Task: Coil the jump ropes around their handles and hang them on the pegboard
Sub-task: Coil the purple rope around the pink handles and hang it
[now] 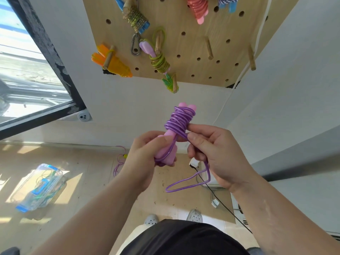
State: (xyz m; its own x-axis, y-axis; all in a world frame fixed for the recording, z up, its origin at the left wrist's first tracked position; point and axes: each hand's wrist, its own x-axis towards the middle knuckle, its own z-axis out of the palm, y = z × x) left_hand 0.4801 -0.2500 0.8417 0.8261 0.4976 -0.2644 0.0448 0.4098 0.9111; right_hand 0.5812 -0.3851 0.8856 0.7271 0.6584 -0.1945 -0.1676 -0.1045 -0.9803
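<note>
Head view puts both hands in front of me, below the pegboard. I see the left hand [145,157] with its fingers curled round the lower end of the pink handles [166,150], holding them upright with a slight tilt. The right hand [211,155] pinches the purple rope [179,119] between thumb and fingers, just beside the bottom of the coil. The rope is wound in a thick, uneven bundle round the upper half of the handles, and their two rounded tips stick out above it. A loose loop [185,184] of the same rope hangs under the right hand. Above, the pegboard [184,17] on the wall carries other coiled ropes on wooden pegs: an orange one [117,66] at its left edge and a green one [160,62] near the middle. On the floor to my left lies a clear plastic box [39,186].
</note>
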